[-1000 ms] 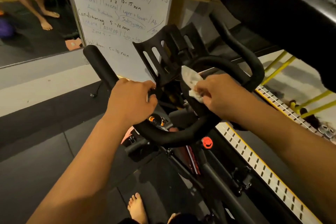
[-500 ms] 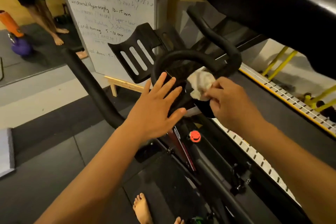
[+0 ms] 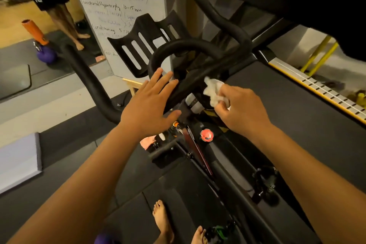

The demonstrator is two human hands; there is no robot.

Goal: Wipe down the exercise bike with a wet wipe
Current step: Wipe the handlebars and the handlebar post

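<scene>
Half a second on, the left hand (image 3: 150, 105) lies flat as before, fingers straight and spread, on the black handlebars (image 3: 178, 45) of the exercise bike (image 3: 227, 174), which it gripped a second ago. The right hand (image 3: 241, 111) pinches the wet wipe (image 3: 213, 90) between thumb and curled fingers. The wipe has come from inside the loop down to the slanting crossbar (image 3: 198, 77), just at 3 o'clock of the left hand. It is a white, crumpled wad, and its long axis runs from 11 to 5 o'clock with the free end pointing to 11. A red knob (image 3: 206, 135) sits at 6 o'clock of it.
</scene>
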